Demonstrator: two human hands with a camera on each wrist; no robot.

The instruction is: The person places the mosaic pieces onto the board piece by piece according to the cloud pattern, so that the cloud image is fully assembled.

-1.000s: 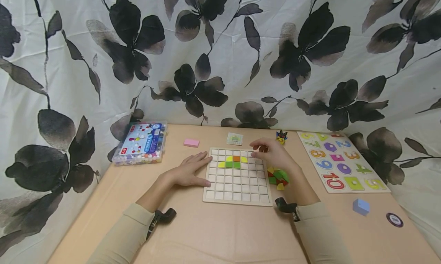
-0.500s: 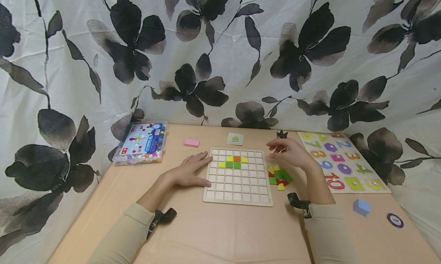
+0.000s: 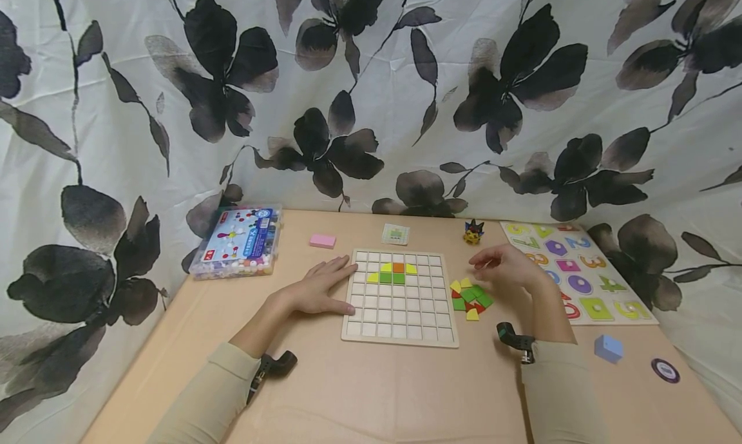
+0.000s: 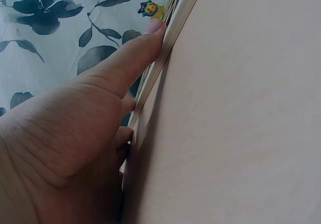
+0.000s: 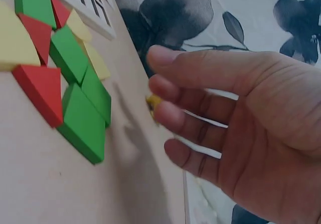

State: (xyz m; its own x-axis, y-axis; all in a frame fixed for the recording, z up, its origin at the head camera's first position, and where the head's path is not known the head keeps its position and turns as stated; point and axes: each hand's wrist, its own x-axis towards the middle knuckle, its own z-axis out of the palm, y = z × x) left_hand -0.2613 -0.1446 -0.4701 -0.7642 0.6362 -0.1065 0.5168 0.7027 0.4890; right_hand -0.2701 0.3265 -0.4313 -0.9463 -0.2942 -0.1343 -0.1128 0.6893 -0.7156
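Observation:
A wooden grid board [image 3: 400,332] lies in the middle of the table, with a few yellow, green and orange tiles [image 3: 394,272] set in its upper rows. My left hand [image 3: 321,289] rests flat beside the board's left edge, its straight fingers [image 4: 131,58] touching the board's rim [image 4: 173,33]. Right of the board lies a pile of loose red, green and yellow tiles [image 3: 469,296]. My right hand [image 3: 507,266] hovers just above and right of that pile of tiles [image 5: 75,98], fingers [image 5: 180,118] relaxed and holding nothing.
A clear bead box [image 3: 237,241] stands at the back left, with a pink block [image 3: 321,240] and a small card [image 3: 396,234] behind the board. A small toy figure [image 3: 473,232], a number puzzle [image 3: 580,271], a blue cube [image 3: 607,348] and a round disc [image 3: 664,370] lie to the right.
My right hand has drawn back from the board's upper right corner and moved right, over the loose tiles. The left hand has stayed still.

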